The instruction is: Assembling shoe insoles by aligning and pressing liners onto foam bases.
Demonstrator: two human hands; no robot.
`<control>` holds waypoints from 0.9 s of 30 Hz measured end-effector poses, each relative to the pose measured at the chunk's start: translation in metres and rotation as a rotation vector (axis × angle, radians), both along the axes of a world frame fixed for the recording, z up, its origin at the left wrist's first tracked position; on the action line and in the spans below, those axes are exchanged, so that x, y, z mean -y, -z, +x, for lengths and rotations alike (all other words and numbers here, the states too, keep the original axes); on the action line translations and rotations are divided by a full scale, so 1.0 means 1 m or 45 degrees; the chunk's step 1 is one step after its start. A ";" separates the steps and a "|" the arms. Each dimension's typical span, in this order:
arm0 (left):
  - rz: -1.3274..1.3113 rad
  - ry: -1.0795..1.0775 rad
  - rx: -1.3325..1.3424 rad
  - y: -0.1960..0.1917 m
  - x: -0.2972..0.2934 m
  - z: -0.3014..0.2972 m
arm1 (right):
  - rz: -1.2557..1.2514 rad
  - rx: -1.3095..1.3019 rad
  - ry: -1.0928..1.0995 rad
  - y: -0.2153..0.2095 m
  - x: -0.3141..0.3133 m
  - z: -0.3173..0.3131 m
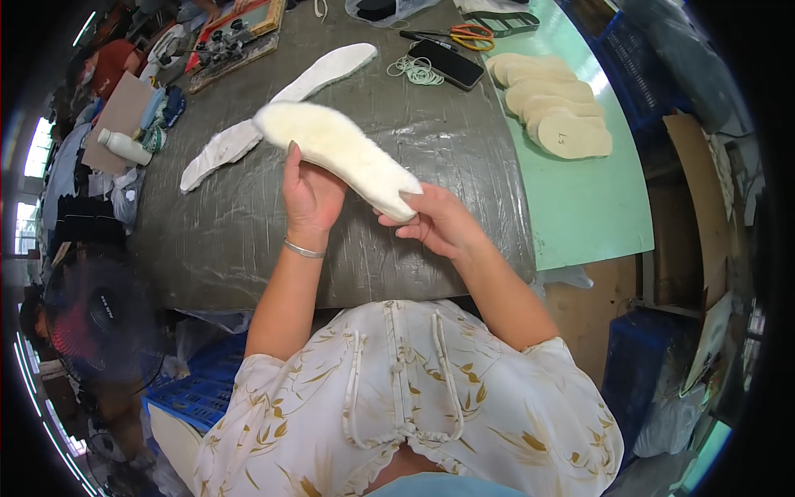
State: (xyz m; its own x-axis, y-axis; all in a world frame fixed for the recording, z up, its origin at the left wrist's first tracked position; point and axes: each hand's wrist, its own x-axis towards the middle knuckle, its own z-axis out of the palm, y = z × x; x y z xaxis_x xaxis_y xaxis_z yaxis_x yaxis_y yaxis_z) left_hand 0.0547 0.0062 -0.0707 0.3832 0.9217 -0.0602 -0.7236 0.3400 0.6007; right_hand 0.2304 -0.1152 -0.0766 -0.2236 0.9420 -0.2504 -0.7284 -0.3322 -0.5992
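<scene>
A fluffy cream insole (335, 145) is held at a slant above the dark table, its pile side up. My left hand (315, 195) supports it from below, with the thumb at its near edge. At the insole's narrower right end, my right hand (439, 217) pinches it between thumb and fingers. Behind it, white insole-like pieces lie on the table: one white piece (331, 70) stretches toward the far side, another white piece (219, 153) toward the left. The held insole hides where these two come close, so I cannot tell whether they touch.
On the dark plastic-covered table (414, 273) lie a phone (445, 65), pale rubber bands (416, 71) and orange-handled scissors (470, 36). Several beige insole shapes (571, 135) overlap on the green board (571, 207). A white bottle (124, 146) and a fan (103, 319) are at the left.
</scene>
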 end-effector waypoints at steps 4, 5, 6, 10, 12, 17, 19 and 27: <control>-0.040 0.261 0.031 0.012 0.010 0.020 | 0.044 -0.367 0.056 0.011 0.004 -0.001; -0.117 0.234 -0.051 0.013 0.012 0.028 | 0.015 -0.410 0.073 0.012 0.006 -0.003; -0.185 0.134 -0.035 0.010 0.015 0.031 | 0.026 -0.385 0.049 0.021 0.006 0.001; -0.168 -0.085 -0.300 0.014 0.011 0.033 | -0.047 0.418 0.281 0.003 0.010 -0.009; -0.159 -0.131 -0.394 0.011 0.014 0.038 | 0.365 1.384 0.601 0.012 0.012 -0.007; -0.189 -0.173 -0.541 0.019 0.019 0.049 | 0.832 2.036 0.734 0.004 0.007 -0.008; -0.173 -0.118 -0.557 0.017 0.029 0.054 | 0.575 1.843 0.650 0.007 0.011 0.001; 0.159 0.113 -0.296 0.021 0.009 0.016 | 0.281 1.348 0.336 -0.022 0.068 0.128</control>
State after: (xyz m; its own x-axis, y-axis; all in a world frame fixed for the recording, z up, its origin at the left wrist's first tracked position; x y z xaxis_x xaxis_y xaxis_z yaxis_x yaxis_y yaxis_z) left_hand 0.0707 -0.0028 -0.0915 0.4520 0.8909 -0.0437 -0.5322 0.3087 0.7883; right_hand 0.3583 -0.1830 -0.0542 0.2176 0.9759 -0.0174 0.1535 -0.0518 -0.9868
